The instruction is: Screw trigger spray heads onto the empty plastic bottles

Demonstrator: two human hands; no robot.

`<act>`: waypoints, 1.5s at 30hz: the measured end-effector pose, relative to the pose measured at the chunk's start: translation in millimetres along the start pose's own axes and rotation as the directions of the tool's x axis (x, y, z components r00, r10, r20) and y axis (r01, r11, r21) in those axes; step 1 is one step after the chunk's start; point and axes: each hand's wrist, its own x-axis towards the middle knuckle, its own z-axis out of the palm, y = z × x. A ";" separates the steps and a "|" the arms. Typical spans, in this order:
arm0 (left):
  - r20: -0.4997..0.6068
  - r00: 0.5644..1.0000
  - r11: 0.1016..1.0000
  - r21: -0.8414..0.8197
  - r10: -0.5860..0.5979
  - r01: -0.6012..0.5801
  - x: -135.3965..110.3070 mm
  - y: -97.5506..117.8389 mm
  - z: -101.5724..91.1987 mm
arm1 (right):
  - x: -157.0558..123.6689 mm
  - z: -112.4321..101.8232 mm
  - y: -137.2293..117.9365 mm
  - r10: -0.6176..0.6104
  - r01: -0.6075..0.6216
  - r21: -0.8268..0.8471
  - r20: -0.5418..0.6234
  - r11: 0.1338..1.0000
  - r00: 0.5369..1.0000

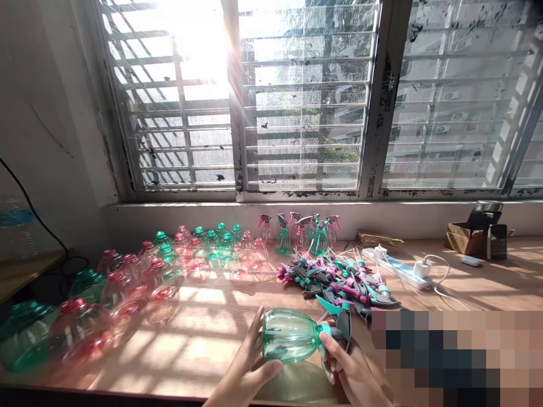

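A clear green spray bottle (288, 337) lies on its side in the air above the front of the table, its base to the left. My left hand (253, 357) cups the base, thumb in front and fingers behind. At the neck, my right hand (345, 362) grips the teal collar of the grey and teal trigger sprayer (341, 322), thumb on top. The sprayer sits at the bottle's mouth; how tightly cannot be seen. Just beyond my hands is a heap of loose trigger sprayers (339, 280) in pink, teal and grey.
Open pink bottles (163, 288) and green bottles (27, 333) stand on the left of the table (195, 356). Several bottles with sprayers (283, 236) stand by the wall. A power strip (399, 268) with cables and a cardboard box (460, 233) are at right. Pixelation hides the lower right.
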 end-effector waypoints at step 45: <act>-0.022 0.999 0.998 0.046 -0.031 0.032 -1.5 -1.6 -4.7 | -2.1 -1.1 -1.6 0.000 0.000 -0.024 0.006 1.000 1.000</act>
